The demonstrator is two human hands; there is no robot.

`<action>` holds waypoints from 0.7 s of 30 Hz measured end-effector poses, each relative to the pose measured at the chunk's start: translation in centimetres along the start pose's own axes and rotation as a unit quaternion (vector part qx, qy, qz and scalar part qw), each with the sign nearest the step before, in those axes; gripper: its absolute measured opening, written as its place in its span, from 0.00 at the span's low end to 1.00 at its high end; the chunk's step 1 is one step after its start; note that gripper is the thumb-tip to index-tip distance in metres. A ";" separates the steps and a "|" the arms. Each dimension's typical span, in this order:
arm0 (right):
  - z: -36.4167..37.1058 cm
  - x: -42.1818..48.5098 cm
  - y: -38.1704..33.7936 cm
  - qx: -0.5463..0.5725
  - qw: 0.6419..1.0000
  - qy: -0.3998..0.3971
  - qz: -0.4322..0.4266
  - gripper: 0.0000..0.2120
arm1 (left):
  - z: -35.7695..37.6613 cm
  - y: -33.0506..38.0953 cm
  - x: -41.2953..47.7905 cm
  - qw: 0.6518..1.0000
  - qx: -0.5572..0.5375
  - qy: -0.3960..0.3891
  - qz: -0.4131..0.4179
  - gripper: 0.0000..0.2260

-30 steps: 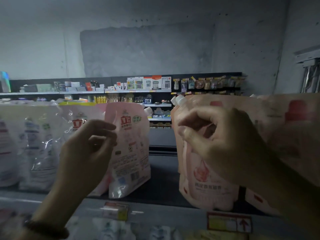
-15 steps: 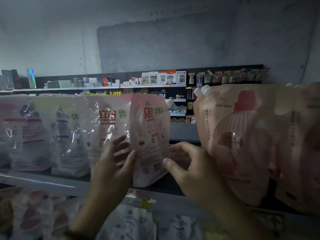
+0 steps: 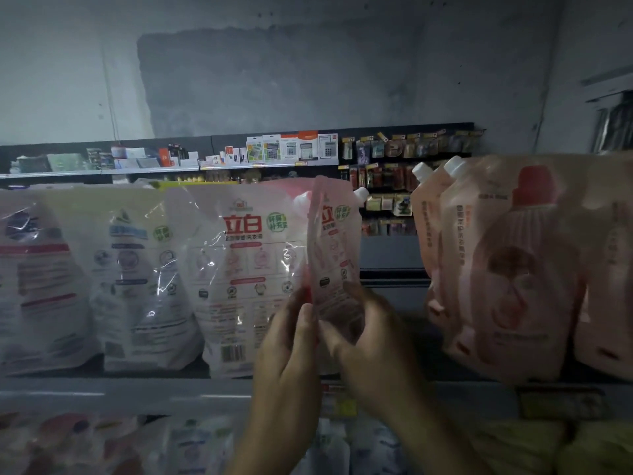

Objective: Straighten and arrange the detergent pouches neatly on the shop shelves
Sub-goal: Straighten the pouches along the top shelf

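Observation:
A pink-and-white detergent pouch [image 3: 334, 248] stands on the shelf [image 3: 102, 389], turned nearly edge-on. Both hands grip its lower part: my left hand [image 3: 291, 341] on its left edge, my right hand [image 3: 370, 337] on its right side and front. Just left of it stands a wider white pouch with red lettering [image 3: 243, 279], facing forward and touching it. Further left stand a white-and-blue pouch [image 3: 144, 279] and another white pouch [image 3: 37, 279]. To the right, across a gap, peach-pink pouches [image 3: 507, 269] lean in a row.
A bare gap of shelf [image 3: 394, 323] lies between the held pouch and the peach-pink ones. Price tags [image 3: 339, 402] hang on the shelf's front edge. More pouches [image 3: 191, 443] fill the shelf below. A far aisle shelf [image 3: 291, 156] carries calculators and small goods.
The held pouch has been turned from facing forward to nearly edge-on and pushed against the white pouch. Both hands have closed together on its lower part.

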State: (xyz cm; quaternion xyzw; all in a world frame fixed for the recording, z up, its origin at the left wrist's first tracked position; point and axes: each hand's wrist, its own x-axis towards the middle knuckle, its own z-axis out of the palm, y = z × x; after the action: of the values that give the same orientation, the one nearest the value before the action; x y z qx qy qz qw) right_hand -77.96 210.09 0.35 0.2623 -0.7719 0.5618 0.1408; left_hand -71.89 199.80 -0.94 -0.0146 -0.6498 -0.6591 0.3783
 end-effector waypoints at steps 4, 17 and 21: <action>1.1 0.0 -0.6 0.033 0.999 0.011 0.024 0.21 | 0.0 -0.6 -0.1 1.000 -0.018 -0.014 0.001 0.26; 0.1 0.6 -1.3 0.005 0.999 0.033 0.009 0.12 | 1.4 -0.3 -0.2 0.997 -0.053 -0.037 -0.047 0.33; -0.3 1.1 -0.8 -0.056 0.996 0.074 0.001 0.12 | 2.2 -1.0 0.1 0.993 -0.073 -0.029 -0.090 0.26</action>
State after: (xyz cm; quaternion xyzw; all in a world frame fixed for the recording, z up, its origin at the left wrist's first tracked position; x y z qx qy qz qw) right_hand -78.46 209.88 1.65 0.2106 -0.7900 0.5356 0.2116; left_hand -73.56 201.55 -1.40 -0.0028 -0.6094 -0.7354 0.2963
